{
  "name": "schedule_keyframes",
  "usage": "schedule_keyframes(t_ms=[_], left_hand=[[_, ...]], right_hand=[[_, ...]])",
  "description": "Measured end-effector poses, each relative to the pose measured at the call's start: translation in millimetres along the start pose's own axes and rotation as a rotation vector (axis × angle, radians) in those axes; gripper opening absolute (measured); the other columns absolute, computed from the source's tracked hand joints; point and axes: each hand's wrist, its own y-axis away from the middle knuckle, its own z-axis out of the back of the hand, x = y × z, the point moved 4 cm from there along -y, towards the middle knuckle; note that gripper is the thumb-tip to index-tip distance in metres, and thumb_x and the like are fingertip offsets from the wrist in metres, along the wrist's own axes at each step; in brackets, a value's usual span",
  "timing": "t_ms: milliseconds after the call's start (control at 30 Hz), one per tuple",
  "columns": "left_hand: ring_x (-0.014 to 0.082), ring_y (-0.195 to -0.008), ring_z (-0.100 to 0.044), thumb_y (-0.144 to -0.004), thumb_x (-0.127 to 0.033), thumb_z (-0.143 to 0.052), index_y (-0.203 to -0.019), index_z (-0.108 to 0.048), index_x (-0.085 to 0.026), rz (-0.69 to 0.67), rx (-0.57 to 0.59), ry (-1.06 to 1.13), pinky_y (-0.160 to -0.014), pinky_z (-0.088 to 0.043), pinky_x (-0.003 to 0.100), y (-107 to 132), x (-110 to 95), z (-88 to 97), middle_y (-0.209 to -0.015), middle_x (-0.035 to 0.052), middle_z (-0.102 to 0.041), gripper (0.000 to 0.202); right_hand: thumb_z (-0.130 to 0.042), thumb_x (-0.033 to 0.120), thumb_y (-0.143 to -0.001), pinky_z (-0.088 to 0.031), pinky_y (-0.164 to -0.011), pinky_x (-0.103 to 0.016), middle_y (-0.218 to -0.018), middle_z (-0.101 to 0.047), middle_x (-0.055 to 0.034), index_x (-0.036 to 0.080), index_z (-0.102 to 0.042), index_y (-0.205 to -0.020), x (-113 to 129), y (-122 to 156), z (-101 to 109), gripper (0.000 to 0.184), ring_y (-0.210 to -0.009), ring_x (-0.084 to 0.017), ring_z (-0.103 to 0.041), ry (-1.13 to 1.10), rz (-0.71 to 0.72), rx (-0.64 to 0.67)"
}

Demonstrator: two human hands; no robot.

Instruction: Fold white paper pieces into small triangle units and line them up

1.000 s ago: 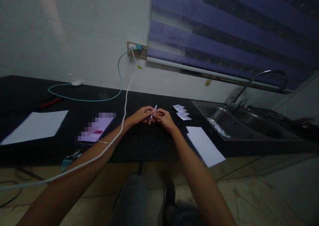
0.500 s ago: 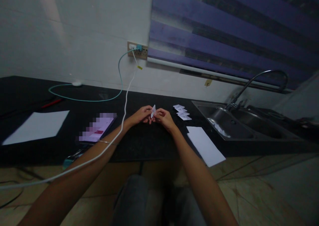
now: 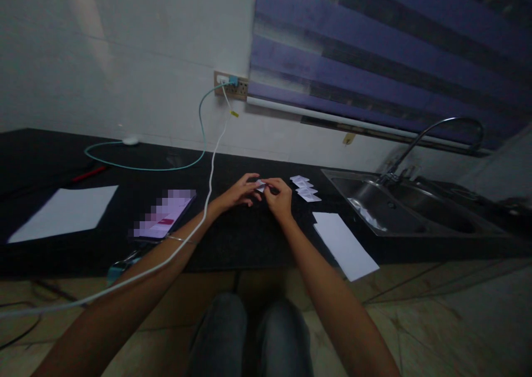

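A small folded piece of white paper [image 3: 260, 186] is held up between my two hands, over the dark countertop [image 3: 245, 238]. My left hand [image 3: 241, 190] pinches its left side between thumb and fingers, the lower fingers curled loosely below. On the other side, my right hand [image 3: 279, 195] grips the right edge with thumb and forefinger. The fingers cover much of the paper. Just right of my right hand lie several folded paper pieces [image 3: 306, 189], overlapping in a row. Nearer the counter's front edge, a stack of white paper strips [image 3: 344, 244] sticks out over the edge.
A white sheet [image 3: 62, 213] lies at the left, and a phone [image 3: 166, 216] rests by my left forearm. A white cable [image 3: 210, 183] runs from the wall socket [image 3: 239, 90] across that forearm. To the right is a double steel sink [image 3: 399, 222] with a curved faucet [image 3: 440, 121].
The folded paper has gone from upright, with its pointed tip up, to lying flatter between my fingers. My right hand has turned so its fingers reach over the paper from above.
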Motion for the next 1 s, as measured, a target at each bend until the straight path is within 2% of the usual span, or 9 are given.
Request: schedule_keyframes(t_ms=[67,167,267,433,500,567,700,867,1000], left_hand=[[0.0156,-0.072,-0.069,-0.087,-0.059,-0.062,-0.118,-0.053,-0.019,0.068,-0.002,0.078,-0.052,-0.047,0.02,-1,2,-0.8,-0.095,0.0069,-0.069,0.052],[0.0153,-0.07,-0.068,-0.088,-0.067,-0.056,-0.102,-0.061,-0.013,0.139,0.063,0.024,-0.051,-0.045,0.02,-1,5,-4.9,-0.086,0.0089,-0.068,0.056],[0.0136,-0.066,-0.065,-0.085,-0.061,-0.064,-0.094,-0.062,-0.011,0.085,0.121,-0.093,-0.051,-0.044,0.02,0,3,-6.7,-0.077,0.007,-0.067,0.051],[0.0093,-0.053,-0.055,-0.086,-0.051,-0.067,-0.087,-0.061,-0.012,-0.079,0.11,-0.252,-0.049,-0.041,0.02,1,-4,-1.3,-0.065,0.0007,-0.061,0.04],[0.0094,-0.052,-0.055,-0.086,-0.05,-0.066,-0.084,-0.061,-0.013,-0.095,0.125,-0.285,-0.049,-0.04,0.02,1,-5,0.7,-0.063,0.0004,-0.061,0.038],[0.01,-0.051,-0.055,-0.086,-0.05,-0.066,-0.081,-0.061,-0.013,-0.089,0.18,-0.304,-0.049,-0.039,0.021,2,-5,0.9,-0.062,0.001,-0.062,0.037],[0.01,-0.046,-0.054,-0.086,-0.051,-0.064,-0.079,-0.062,-0.013,-0.044,0.267,-0.343,-0.047,-0.034,0.02,4,-4,-1.7,-0.056,0.0013,-0.062,0.039],[0.0102,-0.044,-0.052,-0.093,-0.066,-0.04,-0.072,-0.058,-0.014,-0.024,0.242,-0.431,-0.048,-0.038,0.022,7,-7,-6.2,-0.051,0.0012,-0.058,0.059],[0.0084,-0.043,-0.047,-0.096,-0.064,-0.036,-0.065,-0.055,-0.015,-0.093,0.17,-0.585,-0.048,-0.036,0.02,8,-8,-4.8,-0.051,0.0001,-0.055,0.062]], right_hand=[[-0.06,0.02,-0.082,-0.052,-0.089,-0.036,-0.097,-0.069,-0.0062,0.026,-0.079,-0.094,-1,0,1,0.023,-0.094,-0.022,-0.065,-0.017,-0.001,-0.039],[-0.06,0.021,-0.082,-0.052,-0.086,-0.035,-0.1,-0.069,-0.0061,0.027,-0.079,-0.094,1,1,0,0.024,-0.095,-0.021,-0.065,-0.05,-0.007,-0.042],[-0.061,0.023,-0.081,-0.053,-0.082,-0.034,-0.102,-0.07,-0.0065,0.026,-0.079,-0.092,2,1,-1,0.022,-0.097,-0.021,-0.065,-0.124,-0.062,-0.019],[-0.061,0.027,-0.079,-0.053,-0.087,-0.035,-0.101,-0.073,-0.0048,0.024,-0.076,-0.098,-10,-2,-3,0.024,-0.095,-0.02,-0.066,-0.293,-0.262,-0.005],[-0.064,0.034,-0.078,-0.054,-0.082,-0.033,-0.098,-0.073,-0.0043,0.023,-0.074,-0.101,-17,-3,-5,0.027,-0.091,-0.019,-0.066,-0.373,-0.354,0.02],[-0.069,0.042,-0.076,-0.054,-0.075,-0.031,-0.091,-0.073,-0.004,0.021,-0.075,-0.094,-22,-2,-9,0.028,-0.085,-0.019,-0.066,-0.392,-0.406,0.083],[-0.076,0.044,-0.071,-0.049,-0.07,-0.029,-0.075,-0.07,-0.0029,0.017,-0.075,-0.078,-23,-1,-12,0.028,-0.071,-0.017,-0.062,-0.312,-0.369,0.157],[-0.078,0.047,-0.067,-0.045,-0.063,-0.028,-0.068,-0.069,-0.003,0.015,-0.074,-0.072,-23,-2,-11,0.033,-0.063,-0.015,-0.058,-0.276,-0.371,0.142],[-0.079,0.051,-0.065,-0.042,-0.059,-0.027,-0.067,-0.068,-0.0026,0.015,-0.073,-0.072,-25,-1,-13,0.036,-0.061,-0.014,-0.056,-0.265,-0.4,0.147]])
